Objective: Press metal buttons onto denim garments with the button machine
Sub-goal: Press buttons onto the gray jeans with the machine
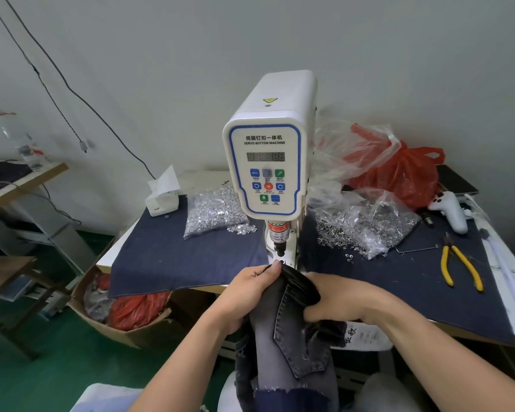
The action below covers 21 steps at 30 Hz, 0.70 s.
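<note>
jeans hang off table edge, waistband up at machine base | left hand curled on waistband, thumb tip by the die | right hand grips folded band from right | machine upright behind | button bags either side | pliers far right

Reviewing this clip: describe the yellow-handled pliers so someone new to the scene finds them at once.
Start at the white button machine in the middle of the table and look right, past the clear bags of metal rings. On the dark blue cloth near the table's right edge lie the pliers, handles spread toward the viewer. They are the only thing there with yellow handles.
</note>
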Motion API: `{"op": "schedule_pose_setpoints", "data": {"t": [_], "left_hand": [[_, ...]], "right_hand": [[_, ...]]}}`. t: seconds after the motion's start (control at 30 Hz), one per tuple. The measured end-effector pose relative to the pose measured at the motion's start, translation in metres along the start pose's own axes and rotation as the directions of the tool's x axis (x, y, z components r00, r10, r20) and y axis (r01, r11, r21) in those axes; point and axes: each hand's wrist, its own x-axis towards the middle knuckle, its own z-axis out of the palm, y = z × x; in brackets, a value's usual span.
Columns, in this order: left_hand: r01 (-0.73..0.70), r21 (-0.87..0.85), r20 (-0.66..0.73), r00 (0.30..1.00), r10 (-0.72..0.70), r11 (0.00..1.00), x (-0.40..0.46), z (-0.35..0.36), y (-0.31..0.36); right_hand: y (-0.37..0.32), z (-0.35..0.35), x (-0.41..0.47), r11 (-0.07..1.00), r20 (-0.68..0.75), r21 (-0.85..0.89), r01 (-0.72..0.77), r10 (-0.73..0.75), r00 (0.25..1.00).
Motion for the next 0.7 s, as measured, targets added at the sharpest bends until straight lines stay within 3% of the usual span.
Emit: {"op": "schedule_pose_setpoints", "data": {"t": [0.07, 0.17, 0.23, 0.33, 0.43, 0.53, 0.7], "left_hand": [[0.002, 0.039, -0.063, 0.998, 0.0, 0.999, 0.004, -0.005, -0.004], [-0.004, 0.177, -0.191, 0.981, 0.039, 0.984, 0.012, -0.009, -0.014], [-0.023, 0.27, -0.289, 0.952, 0.104, 0.963, 0.019, -0.01, -0.02], [-0.038, 0.38, -0.383, 0.903, 0.194, 0.924, 0.03, -0.008, -0.022], [0.003, 0.454, -0.425, 0.88, 0.213, 0.891, 0.045, -0.007, -0.021], [0.025, 0.445, -0.467, 0.859, 0.208, 0.895, 0.056, -0.009, -0.019], [0.056, 0.513, -0.464, 0.858, 0.222, 0.856, 0.071, -0.013, -0.025]], "right_hand": [[0.006, -0.004, 0.001, 1.0, 0.037, -0.02, -0.014, 0.015, 0.999], [0.017, -0.013, 0.005, 0.973, 0.109, 0.23, 0.018, -0.044, 0.993], [0.026, -0.018, 0.011, 0.934, 0.084, 0.358, 0.002, -0.035, 0.996], [0.03, -0.01, 0.023, 0.786, -0.014, 0.617, -0.043, 0.065, 0.998], [0.025, -0.004, 0.036, 0.772, -0.179, 0.634, -0.042, 0.2, 0.963], [0.018, -0.004, 0.046, 0.81, -0.315, 0.587, -0.006, 0.234, 0.92], [0.022, -0.005, 0.05, 0.811, -0.321, 0.585, -0.003, 0.234, 0.918]]}}
